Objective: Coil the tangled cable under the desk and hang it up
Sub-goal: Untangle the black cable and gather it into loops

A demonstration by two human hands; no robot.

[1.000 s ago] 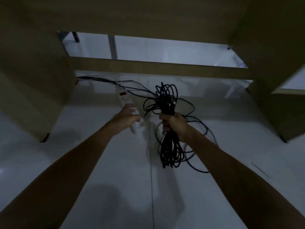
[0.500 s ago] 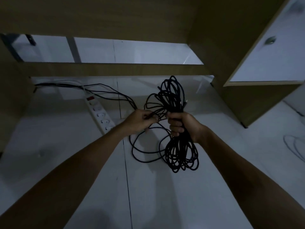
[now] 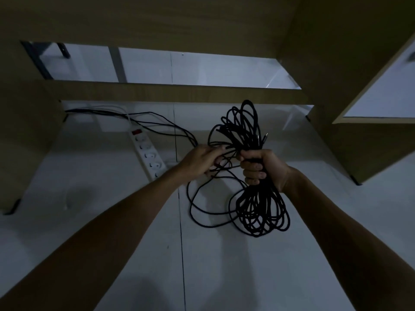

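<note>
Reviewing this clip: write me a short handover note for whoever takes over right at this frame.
Right hand: fist grip round the middle of the black cable bundle, loops sticking out above and below.
Left hand: fingers curled on loose strands beside the bundle.
Power strip lies on the floor, under the desk.
Done: most of the cable gathered into loops.
Left: take in the loose loop on the floor and the strands running left, then hang it up. No hook in view.

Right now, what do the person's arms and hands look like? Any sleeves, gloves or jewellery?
Both forearms are bare as far as the picture shows; no sleeve comes into view. The left hand and the right hand wear no gloves. I can see no watch, bracelet or ring on either, though the light is dim, so something small could be missed.
</note>
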